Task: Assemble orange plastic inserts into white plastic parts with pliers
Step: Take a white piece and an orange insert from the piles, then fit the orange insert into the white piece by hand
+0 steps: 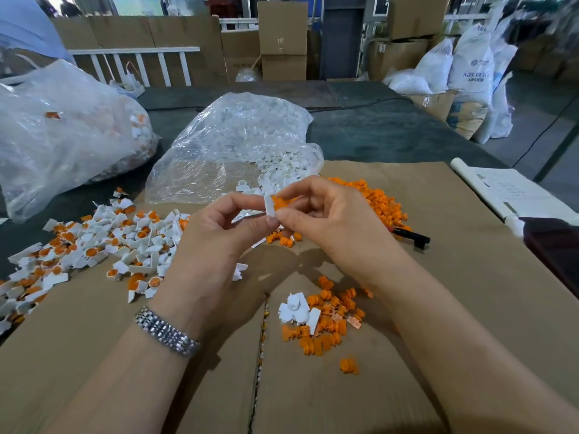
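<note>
White part [268, 207] pinched by left hand [219, 242], orange insert [279, 202] pressed against it by right hand [332, 220], both held above cardboard sheet [438, 277], pliers [410, 236] laid on it, right of the hands

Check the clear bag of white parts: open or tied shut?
Open. The clear bag's mouth gapes toward the person, white parts spilling onto the cardboard.

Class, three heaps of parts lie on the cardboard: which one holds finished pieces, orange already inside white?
The heap of assembled pieces left of the left hand: each white part shows an orange centre. The other heaps hold loose parts.
</note>
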